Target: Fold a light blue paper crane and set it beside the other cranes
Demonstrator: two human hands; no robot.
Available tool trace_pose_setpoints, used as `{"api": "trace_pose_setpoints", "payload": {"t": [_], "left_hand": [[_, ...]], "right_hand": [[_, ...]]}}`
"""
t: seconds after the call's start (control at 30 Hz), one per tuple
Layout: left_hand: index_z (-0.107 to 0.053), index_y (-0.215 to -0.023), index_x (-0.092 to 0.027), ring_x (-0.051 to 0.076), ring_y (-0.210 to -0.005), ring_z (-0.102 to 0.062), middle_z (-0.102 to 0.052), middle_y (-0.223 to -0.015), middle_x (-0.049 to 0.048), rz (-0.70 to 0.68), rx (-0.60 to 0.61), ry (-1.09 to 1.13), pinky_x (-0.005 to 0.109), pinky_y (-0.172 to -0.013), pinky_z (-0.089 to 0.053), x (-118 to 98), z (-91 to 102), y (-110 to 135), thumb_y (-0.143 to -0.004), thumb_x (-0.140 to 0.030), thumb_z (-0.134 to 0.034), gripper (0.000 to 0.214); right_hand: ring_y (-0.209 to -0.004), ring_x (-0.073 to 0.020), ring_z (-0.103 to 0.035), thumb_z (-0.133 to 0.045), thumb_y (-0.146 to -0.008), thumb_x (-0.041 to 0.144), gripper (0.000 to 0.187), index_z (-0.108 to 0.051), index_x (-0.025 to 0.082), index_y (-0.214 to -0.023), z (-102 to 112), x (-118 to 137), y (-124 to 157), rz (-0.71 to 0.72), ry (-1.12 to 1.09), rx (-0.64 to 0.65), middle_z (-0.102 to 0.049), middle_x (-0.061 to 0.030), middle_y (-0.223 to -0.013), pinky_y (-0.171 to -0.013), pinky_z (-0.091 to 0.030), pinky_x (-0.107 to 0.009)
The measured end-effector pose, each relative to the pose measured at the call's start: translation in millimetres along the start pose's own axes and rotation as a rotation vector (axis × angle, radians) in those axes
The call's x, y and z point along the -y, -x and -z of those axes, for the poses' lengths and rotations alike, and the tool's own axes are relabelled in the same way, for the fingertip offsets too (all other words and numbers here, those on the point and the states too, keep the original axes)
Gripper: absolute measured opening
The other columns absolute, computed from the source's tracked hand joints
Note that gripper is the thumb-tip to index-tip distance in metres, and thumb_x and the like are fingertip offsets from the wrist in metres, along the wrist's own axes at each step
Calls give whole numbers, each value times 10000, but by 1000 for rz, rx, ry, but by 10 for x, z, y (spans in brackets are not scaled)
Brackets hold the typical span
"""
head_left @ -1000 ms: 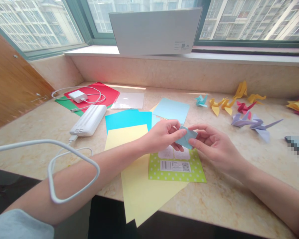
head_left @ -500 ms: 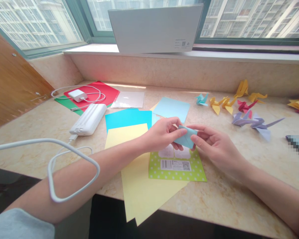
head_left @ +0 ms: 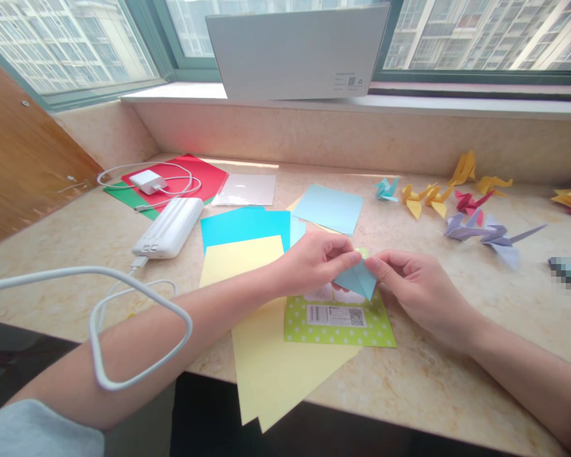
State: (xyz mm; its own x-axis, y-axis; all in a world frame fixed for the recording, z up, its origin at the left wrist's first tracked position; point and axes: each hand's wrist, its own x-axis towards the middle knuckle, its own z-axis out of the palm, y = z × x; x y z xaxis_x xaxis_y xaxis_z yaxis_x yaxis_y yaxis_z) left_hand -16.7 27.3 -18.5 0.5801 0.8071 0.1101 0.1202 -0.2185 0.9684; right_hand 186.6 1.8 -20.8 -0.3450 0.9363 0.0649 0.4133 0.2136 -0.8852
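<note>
Between my two hands is a small folded piece of light blue origami paper [head_left: 360,281], tilted with one corner pointing down. My left hand [head_left: 327,259] pinches its upper left side between thumb and fingers. At its upper right edge, the thumb and forefinger of my right hand [head_left: 409,279] are closed on the paper. Just beneath lies a green polka-dot packet [head_left: 295,330] with a barcode label. Yellow paper sheets [head_left: 276,374] spread under the packet and my left forearm. A flat light blue square sheet [head_left: 330,208] rests just beyond my hands.
Folded paper cranes in yellow [head_left: 413,202], teal [head_left: 387,189], red [head_left: 467,203] and purple [head_left: 499,241] stand at the right. On the left are a white power bank [head_left: 171,227], a charger [head_left: 147,182], a looping cable [head_left: 95,330] and bright blue paper [head_left: 247,227]. A box [head_left: 295,57] stands on the sill.
The folded light blue paper has turned so that a corner points down. My right fingers have shifted to its upper edge, and both hands' fingertips are closer together.
</note>
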Motion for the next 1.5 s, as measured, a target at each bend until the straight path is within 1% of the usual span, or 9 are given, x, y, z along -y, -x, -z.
{"api": "trace_pose_setpoints", "payload": {"t": [0.23, 0.4, 0.5, 0.63, 0.8, 1.0, 1.13, 1.23, 1.5], "left_hand": [[-625, -733, -120, 76, -574, -543, -582, -616, -8, -77, 5, -50, 184, -535, -427, -33, 38, -5, -929, -342, -582, 299], [-627, -748, -118, 80, -555, -555, -591, -605, -4, -13, 14, -5, 184, -515, -436, -35, 24, -4, -934, -326, -573, 285], [-658, -885, -110, 97, -558, -594, -613, -629, 3, 24, -17, 41, 202, -523, -484, -16, 1, -6, -929, -312, -577, 222], [-594, -1187, -135, 108, -617, -645, -650, -759, 21, -34, -4, 64, 223, -566, -549, -11, -3, 1, -933, -261, -559, 286], [-594, -1256, -200, 162, -895, -620, -617, -1112, 97, -162, 28, -160, 236, -653, -587, -6, 0, 15, -779, -255, -742, 503], [-616, -1255, -185, 144, -825, -611, -633, -1089, 101, -164, -75, -275, 249, -656, -579, 65, 5, -18, -785, -262, -739, 492], [-615, -1272, -179, 158, -870, -629, -643, -1140, 113, -96, -137, -182, 255, -668, -579, 83, 17, -42, -825, -284, -710, 468], [-580, -1324, -186, 139, -815, -656, -637, -1190, 126, -43, -123, -56, 244, -632, -579, 59, 3, -43, -847, -316, -694, 507], [-459, -1434, -147, 154, -754, -678, -708, -935, 111, 34, -43, 113, 261, -612, -582, 44, -44, -19, -908, -418, -611, 611]], "right_hand": [[-655, -165, -642, -556, -932, 462, 361, -679, 241, -674, 17, 21, 39, 70, 80, -38, -687, 10, -662, -602, -483, -270], [-643, -155, -638, -542, -935, 477, 373, -683, 232, -692, 3, 15, 51, 52, 60, -32, -705, 5, -706, -589, -484, -261], [-646, -159, -641, -541, -927, 501, 380, -685, 225, -709, -7, 8, 31, 20, 47, -56, -717, -5, -743, -575, -486, -261], [-647, -162, -664, -559, -918, 500, 360, -707, 226, -738, 11, 18, -5, -15, -13, -93, -720, -5, -717, -585, -514, -256], [-655, -176, -689, -574, -906, 522, 355, -734, 241, -761, 65, -5, -46, -42, -81, -128, -728, -9, -702, -629, -551, -278], [-691, -201, -685, -498, -943, 538, 407, -719, 247, -764, 55, -22, -60, 21, -105, -94, -726, -26, -722, -659, -559, -318], [-778, -203, -700, -498, -949, 530, 367, -693, 252, -1087, 12, -21, -54, 60, -172, -52, -732, -31, -796, -705, -569, -318], [-842, -210, -708, -583, -915, 499, 513, -526, 235, -1350, -26, -32, -44, 51, -285, -41, -738, -41, -867, -708, -581, -316], [-989, -217, -695, -652, -891, 407, 502, -507, 240, -1342, -61, -70, -40, 81, -399, -53, -721, -78, -1110, -844, -590, -364]]}}
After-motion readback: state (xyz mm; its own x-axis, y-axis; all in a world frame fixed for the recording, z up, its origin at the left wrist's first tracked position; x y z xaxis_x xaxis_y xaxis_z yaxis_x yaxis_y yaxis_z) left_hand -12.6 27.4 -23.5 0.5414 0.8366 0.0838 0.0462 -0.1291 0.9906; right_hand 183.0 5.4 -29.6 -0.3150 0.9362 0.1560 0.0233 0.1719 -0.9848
